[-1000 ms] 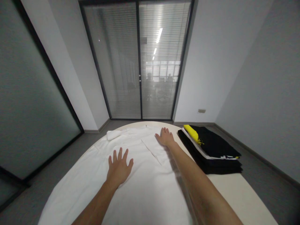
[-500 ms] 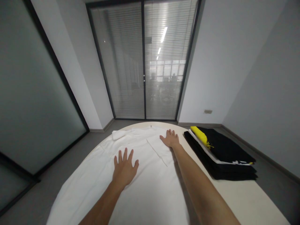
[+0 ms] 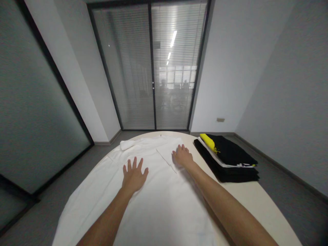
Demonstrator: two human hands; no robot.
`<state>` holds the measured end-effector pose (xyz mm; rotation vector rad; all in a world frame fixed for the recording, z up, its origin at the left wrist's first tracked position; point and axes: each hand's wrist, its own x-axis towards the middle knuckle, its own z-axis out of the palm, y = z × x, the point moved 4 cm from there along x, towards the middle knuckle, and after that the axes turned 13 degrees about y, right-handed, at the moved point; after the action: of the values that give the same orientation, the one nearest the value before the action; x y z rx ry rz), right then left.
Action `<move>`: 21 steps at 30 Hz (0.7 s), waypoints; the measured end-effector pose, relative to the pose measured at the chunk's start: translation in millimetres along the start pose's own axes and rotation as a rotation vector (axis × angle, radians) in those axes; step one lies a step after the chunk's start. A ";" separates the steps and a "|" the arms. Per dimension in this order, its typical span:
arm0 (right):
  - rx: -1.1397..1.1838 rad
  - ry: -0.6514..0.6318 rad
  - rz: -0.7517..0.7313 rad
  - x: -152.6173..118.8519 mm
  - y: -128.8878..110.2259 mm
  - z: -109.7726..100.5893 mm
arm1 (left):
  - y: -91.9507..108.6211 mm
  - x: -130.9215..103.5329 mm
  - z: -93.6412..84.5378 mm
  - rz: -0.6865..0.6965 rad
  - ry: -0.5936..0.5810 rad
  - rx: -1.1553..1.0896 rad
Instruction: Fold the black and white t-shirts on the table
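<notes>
White cotton-like fabric covers much of the round counter (image 3: 258, 208): a shirt (image 3: 159, 201), by its look, spread out in front of the person, with a small folded-over part (image 3: 127, 145) at its far left and a thin slanting line (image 3: 166, 160), perhaps a seam or crease, between the hands. The left hand (image 3: 134, 176) lies palm down on it, fingers fanned and grasping nothing. The right hand (image 3: 182, 156) is at the shirt's far right part, fingers bent and thumb drawn in; whether it pinches any cloth cannot be told. The step in hand looks like flattening and straightening the fabric, and further work of that kind would call for a light, even touch, since such thin cloth would probably ruck up under a hard push. To the right, beside the shirt, a neat stack of folded black clothes (image 3: 238, 150) with a yellow patch (image 3: 208, 141) on top takes up the counter's edge near the right forearm, the one thing a wide sweep could knock. Beyond stand glass doors (image 3: 138, 85) with blinds.
</notes>
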<state>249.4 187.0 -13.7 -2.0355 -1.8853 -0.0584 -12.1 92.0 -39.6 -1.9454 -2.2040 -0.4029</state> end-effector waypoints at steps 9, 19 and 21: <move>0.025 -0.123 -0.125 -45.1 57.6 -17.0 | 40.7 -19.6 -37.7 0.169 0.155 -0.036; 0.253 0.184 -0.172 -53.8 79.9 -17.4 | 139.5 -122.3 -60.4 0.978 -0.234 -0.423; 0.264 0.202 -0.170 -51.8 82.5 -19.2 | 144.8 -134.2 -64.4 1.051 -0.217 -0.476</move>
<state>328.1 128.6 -29.4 -1.6308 -1.8276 -0.0530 145.9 -38.8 -7.1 -3.1330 -0.8992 -0.5602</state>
